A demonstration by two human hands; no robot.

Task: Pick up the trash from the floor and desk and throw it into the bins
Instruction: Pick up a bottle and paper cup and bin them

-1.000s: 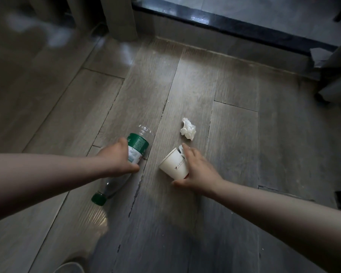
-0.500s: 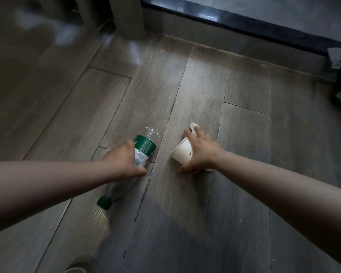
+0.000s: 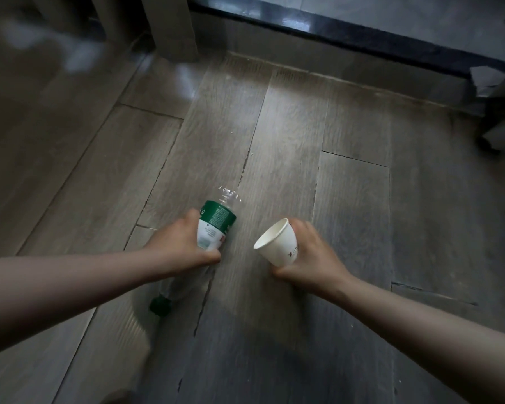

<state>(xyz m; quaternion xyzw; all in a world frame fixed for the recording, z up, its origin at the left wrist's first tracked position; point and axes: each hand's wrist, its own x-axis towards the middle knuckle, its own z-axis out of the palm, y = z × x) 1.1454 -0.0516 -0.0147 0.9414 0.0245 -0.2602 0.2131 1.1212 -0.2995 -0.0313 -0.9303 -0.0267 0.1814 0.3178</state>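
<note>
Grey plank floor [image 3: 289, 135] is filling the view, and the stretch beyond the paper cup [image 3: 279, 244] is now lying bare. The crumpled white tissue that was sitting just past the cup a second ago is no longer showing. Half a second back the right hand was reaching over it. Now the right hand [image 3: 308, 255] is drawing back toward the person, its fingers [image 3: 299, 228] wrapping round the cup's wall, with the mouth tipping leftward. Whether the tissue is hiding under the palm or inside the cup, I cannot tell.

Left of the cup, the left hand [image 3: 181, 246] is gripping the plastic bottle [image 3: 216, 225] round its green-and-white label, fingers curling about it, the green cap pointing back toward the person.

With both hands holding trash, the collecting here is probably ending and the carry to the bins is coming next, though no bin is showing. Far to the right of the cup, a pale scrap [image 3: 483, 80] is lying near the wall and is possibly more trash.
</note>
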